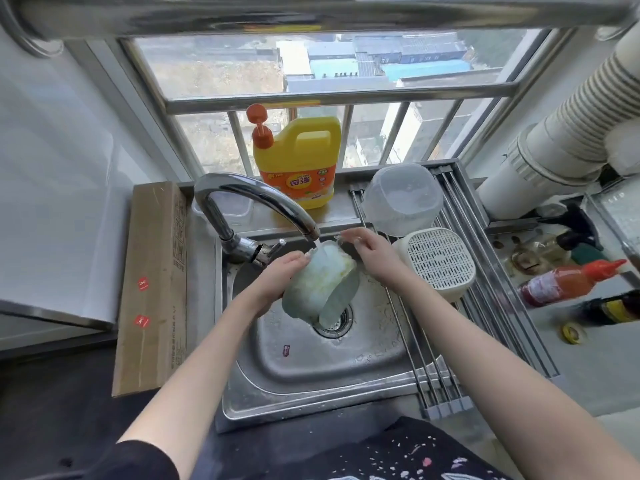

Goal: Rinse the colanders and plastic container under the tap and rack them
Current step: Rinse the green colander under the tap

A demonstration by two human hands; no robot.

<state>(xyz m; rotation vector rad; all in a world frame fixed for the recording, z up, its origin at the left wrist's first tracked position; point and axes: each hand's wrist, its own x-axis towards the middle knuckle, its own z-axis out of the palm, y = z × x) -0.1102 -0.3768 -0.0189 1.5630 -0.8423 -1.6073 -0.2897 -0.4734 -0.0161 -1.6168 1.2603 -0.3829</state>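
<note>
At the centre of the frame we hold a pale green plastic container [320,284] tilted under the tap [256,202], its rim up toward the spout and water running over it into the sink [311,386] below. Our left hand [282,275] cups its left wall, fingers curled round the side. Our right hand [367,249] pinches the upper right edge of its rim with thumb and fingertips. The container hangs just above the drain [334,322], with bare basin around it toward the lower part of the frame.

Right of centre, a roll-up rack [485,306] spans the sink's right edge. On it a white colander [440,261] lies just beside our right wrist, and a clear bowl [403,199] sits above it, touching it. A yellow detergent jug [298,164] stands on the sill behind the spout. A cardboard box [152,289] lines the sink's left edge.
</note>
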